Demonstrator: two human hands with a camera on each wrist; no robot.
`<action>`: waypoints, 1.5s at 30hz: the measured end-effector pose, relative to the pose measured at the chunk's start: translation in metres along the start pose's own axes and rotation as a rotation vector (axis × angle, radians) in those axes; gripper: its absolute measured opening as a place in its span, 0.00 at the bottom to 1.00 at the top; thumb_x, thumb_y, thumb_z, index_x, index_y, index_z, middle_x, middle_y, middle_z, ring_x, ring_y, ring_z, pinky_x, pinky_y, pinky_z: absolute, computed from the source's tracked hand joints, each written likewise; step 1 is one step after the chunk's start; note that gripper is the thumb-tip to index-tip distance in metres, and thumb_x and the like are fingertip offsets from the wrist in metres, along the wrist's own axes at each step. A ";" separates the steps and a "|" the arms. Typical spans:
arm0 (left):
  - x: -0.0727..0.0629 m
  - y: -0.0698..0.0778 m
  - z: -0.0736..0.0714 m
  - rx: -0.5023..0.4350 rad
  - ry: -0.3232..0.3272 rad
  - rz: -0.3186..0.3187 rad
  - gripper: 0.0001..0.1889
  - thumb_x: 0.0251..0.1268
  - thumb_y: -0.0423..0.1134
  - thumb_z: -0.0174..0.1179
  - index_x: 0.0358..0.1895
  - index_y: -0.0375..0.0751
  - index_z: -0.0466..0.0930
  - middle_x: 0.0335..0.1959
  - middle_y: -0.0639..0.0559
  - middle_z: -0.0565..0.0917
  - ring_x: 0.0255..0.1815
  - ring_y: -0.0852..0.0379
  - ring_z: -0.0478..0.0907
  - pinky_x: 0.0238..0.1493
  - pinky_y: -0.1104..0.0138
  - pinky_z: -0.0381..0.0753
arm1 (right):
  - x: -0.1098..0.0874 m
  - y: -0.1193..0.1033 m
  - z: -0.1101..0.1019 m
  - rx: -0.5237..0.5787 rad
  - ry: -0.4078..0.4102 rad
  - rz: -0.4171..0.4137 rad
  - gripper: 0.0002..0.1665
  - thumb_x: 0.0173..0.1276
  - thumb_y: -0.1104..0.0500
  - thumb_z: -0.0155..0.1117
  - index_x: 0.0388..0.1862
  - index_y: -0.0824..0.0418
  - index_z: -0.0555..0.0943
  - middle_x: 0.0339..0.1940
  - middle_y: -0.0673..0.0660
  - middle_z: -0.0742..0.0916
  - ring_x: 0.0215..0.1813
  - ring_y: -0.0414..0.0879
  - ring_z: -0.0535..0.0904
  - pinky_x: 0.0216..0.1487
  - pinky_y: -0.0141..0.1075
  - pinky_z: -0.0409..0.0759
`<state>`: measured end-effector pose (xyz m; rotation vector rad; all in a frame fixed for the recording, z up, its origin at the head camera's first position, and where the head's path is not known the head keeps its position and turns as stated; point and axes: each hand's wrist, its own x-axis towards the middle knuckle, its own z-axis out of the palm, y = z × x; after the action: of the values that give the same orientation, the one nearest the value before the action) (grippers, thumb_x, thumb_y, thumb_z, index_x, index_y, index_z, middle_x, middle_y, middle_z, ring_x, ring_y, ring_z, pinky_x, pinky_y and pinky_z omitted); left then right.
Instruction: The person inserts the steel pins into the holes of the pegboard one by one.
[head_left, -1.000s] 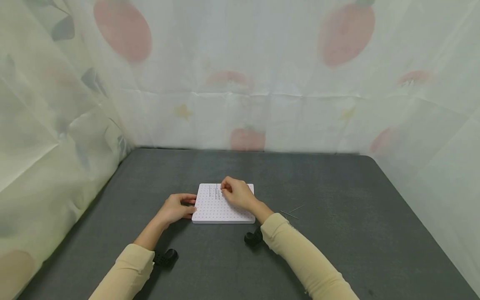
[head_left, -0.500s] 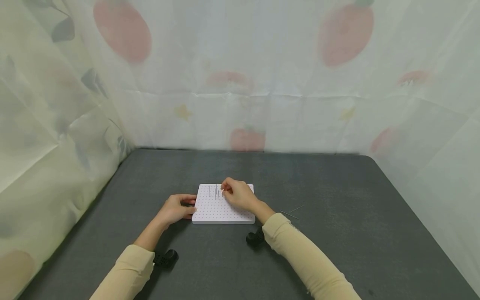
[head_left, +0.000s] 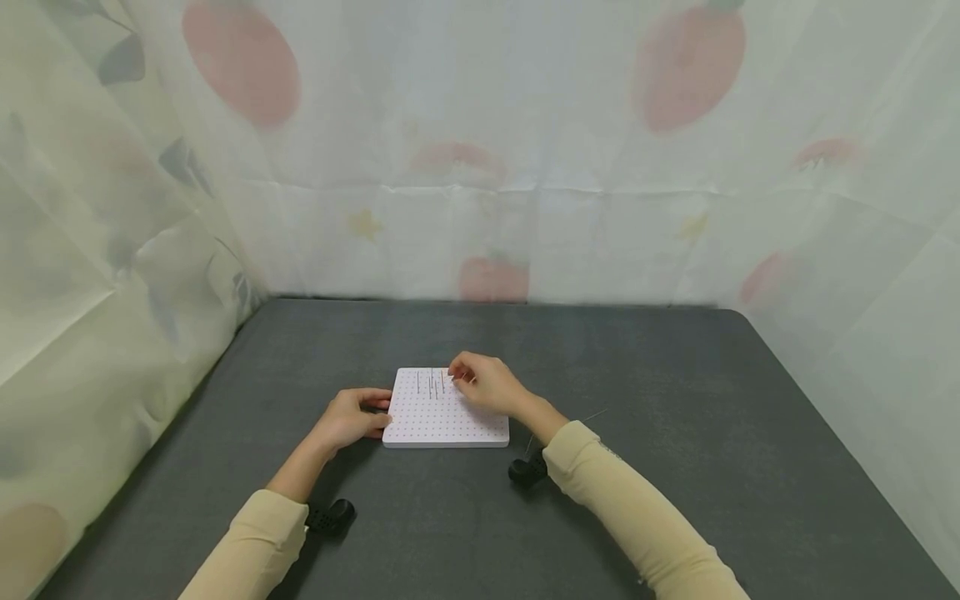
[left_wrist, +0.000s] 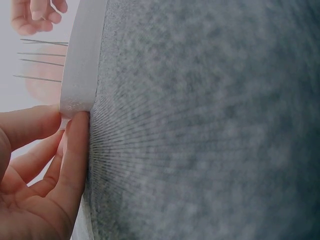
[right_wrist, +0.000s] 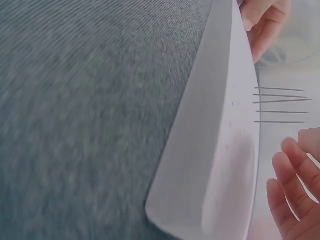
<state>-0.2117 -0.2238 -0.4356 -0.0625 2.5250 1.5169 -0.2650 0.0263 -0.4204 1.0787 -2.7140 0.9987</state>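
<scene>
A white pegboard (head_left: 442,423) with a grid of small holes lies on the dark table. Several thin metal pins (head_left: 431,385) stand upright in its far left part; the right wrist view shows these pins (right_wrist: 282,102) side by side. My left hand (head_left: 347,419) grips the board's left edge, and in the left wrist view its thumb and fingers (left_wrist: 75,160) pinch the corner. Just right of the pins, over the board, is my right hand (head_left: 487,387). Its fingers (right_wrist: 287,175) are relaxed and apart from the pins, with nothing seen between them.
Loose pins (head_left: 596,414) lie on the table beside the right wrist, partly hidden by the forearm. Black wrist cameras (head_left: 528,472) hang below both wrists. A patterned curtain (head_left: 600,233) closes off the back and the left side of the table (head_left: 712,450).
My right hand has let go of a pin, which now stands in the board, and has moved off to the right. My left hand keeps its place on the board.
</scene>
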 end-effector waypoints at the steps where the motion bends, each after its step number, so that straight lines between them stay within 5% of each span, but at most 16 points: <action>1: 0.000 0.000 0.000 0.001 0.000 0.000 0.25 0.53 0.27 0.63 0.56 0.28 0.72 0.48 0.35 0.77 0.34 0.55 0.80 0.33 0.62 0.84 | -0.001 0.000 -0.002 0.003 -0.003 0.000 0.08 0.65 0.63 0.56 0.42 0.61 0.78 0.35 0.50 0.83 0.38 0.40 0.77 0.38 0.30 0.77; 27: 0.001 0.002 -0.001 0.011 -0.008 0.010 0.25 0.53 0.27 0.62 0.57 0.28 0.71 0.49 0.35 0.77 0.34 0.55 0.80 0.34 0.62 0.84 | -0.042 0.016 -0.056 0.004 -0.019 -0.044 0.09 0.66 0.62 0.58 0.44 0.62 0.77 0.39 0.49 0.83 0.42 0.39 0.78 0.43 0.35 0.79; 45: 0.002 0.000 -0.002 -0.002 -0.013 0.004 0.25 0.53 0.27 0.62 0.58 0.28 0.71 0.49 0.35 0.76 0.34 0.55 0.81 0.33 0.63 0.84 | -0.086 0.047 -0.086 0.026 -0.025 0.021 0.09 0.65 0.62 0.60 0.43 0.61 0.77 0.39 0.50 0.83 0.44 0.40 0.78 0.45 0.38 0.79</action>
<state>-0.2143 -0.2248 -0.4350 -0.0475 2.5155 1.5160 -0.2445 0.1538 -0.4019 1.0766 -2.7452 1.0336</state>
